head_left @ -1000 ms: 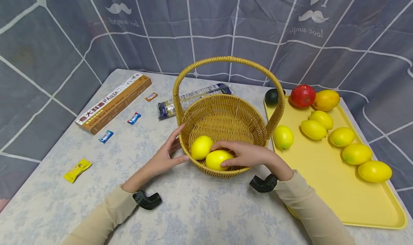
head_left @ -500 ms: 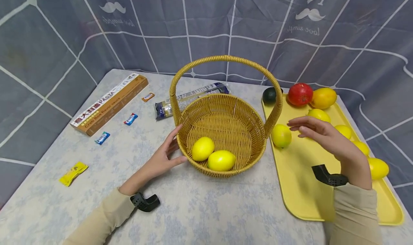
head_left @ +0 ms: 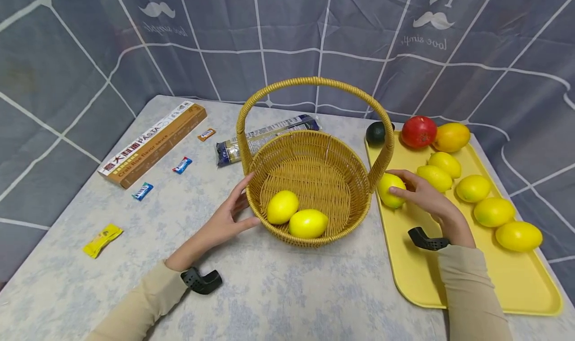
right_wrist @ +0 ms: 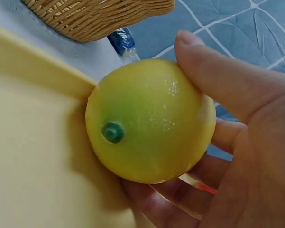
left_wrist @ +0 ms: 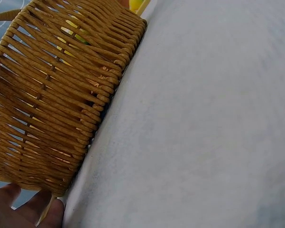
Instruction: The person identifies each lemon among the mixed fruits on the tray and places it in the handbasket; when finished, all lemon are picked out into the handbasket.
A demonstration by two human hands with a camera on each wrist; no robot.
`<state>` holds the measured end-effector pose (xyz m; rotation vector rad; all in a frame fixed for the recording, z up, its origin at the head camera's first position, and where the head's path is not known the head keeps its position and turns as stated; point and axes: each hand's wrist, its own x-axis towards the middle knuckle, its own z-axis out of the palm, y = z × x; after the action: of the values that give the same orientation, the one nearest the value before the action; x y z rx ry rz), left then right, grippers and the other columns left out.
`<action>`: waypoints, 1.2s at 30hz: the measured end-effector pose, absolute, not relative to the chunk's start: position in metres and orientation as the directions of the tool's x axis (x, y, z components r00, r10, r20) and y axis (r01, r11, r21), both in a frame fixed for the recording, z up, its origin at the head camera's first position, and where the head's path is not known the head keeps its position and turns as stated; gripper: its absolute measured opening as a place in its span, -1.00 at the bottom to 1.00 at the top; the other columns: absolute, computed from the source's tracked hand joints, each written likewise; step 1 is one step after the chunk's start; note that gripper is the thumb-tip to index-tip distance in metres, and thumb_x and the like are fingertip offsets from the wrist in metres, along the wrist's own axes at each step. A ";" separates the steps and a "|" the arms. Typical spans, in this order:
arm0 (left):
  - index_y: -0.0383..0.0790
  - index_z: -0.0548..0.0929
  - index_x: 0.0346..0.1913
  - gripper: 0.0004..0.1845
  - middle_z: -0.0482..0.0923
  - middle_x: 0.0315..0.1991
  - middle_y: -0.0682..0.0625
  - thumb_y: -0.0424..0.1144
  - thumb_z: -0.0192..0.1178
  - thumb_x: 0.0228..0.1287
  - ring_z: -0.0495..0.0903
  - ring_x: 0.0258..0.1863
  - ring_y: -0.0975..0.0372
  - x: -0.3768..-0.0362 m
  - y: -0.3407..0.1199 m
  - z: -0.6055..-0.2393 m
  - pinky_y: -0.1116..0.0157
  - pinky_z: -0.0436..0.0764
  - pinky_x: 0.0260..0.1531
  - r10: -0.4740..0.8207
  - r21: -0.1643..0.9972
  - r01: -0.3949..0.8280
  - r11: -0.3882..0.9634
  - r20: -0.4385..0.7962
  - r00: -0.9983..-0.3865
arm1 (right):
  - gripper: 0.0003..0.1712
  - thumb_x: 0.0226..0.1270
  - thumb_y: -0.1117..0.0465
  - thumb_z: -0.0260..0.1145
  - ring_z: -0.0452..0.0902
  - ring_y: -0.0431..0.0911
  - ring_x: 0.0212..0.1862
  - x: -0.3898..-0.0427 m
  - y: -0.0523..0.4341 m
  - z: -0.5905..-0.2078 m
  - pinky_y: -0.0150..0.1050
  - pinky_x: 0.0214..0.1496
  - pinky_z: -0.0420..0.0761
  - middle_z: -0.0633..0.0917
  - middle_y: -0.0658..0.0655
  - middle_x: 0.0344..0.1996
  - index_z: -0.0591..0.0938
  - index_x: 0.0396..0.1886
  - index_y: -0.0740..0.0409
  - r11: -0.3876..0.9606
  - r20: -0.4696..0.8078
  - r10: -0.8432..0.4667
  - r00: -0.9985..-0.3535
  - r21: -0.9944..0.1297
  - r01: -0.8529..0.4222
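Observation:
A woven wicker basket (head_left: 314,146) with a tall arched handle stands mid-table and holds two lemons (head_left: 282,206) (head_left: 308,223). My left hand (head_left: 229,216) rests open against the basket's left wall (left_wrist: 52,95), fingers straight along the weave. On the yellow tray (head_left: 449,276) to the right, my right hand (head_left: 418,191) curls round a lemon (head_left: 389,188) at the tray's left edge. In the right wrist view the thumb and fingers wrap that lemon (right_wrist: 149,121), which still touches the tray (right_wrist: 33,156).
Several more lemons (head_left: 494,211) lie on the tray, with a red fruit (head_left: 419,131), an orange-yellow fruit (head_left: 451,137) and a dark avocado (head_left: 376,133) at its far end. A pasta box (head_left: 152,144), a noodle packet (head_left: 265,137) and small candies (head_left: 102,238) lie left of the basket.
My right hand left the lemon in the basket, swung right over the tray, then came down and closed round the lemon at the tray's left edge. The left hand stayed on the basket.

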<state>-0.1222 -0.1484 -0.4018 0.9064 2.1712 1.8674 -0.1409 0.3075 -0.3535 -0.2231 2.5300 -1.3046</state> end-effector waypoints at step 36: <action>0.02 -0.10 0.50 -0.07 -0.20 0.47 0.02 -0.12 0.27 0.23 0.10 0.33 -0.09 -0.122 -0.149 -0.400 0.02 0.17 0.26 0.520 0.936 0.344 0.069 0.261 -0.814 | -0.34 0.32 0.18 0.26 0.30 0.02 0.11 -0.128 0.175 -0.314 -0.08 0.12 0.41 0.35 0.19 0.24 0.29 0.36 0.22 0.396 -0.133 -0.763 -0.632 -0.870 -0.295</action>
<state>-0.1219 -0.1487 -0.3996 0.8924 2.1871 1.8471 -0.1277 0.1751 -0.3142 -0.9019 2.1339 -1.1766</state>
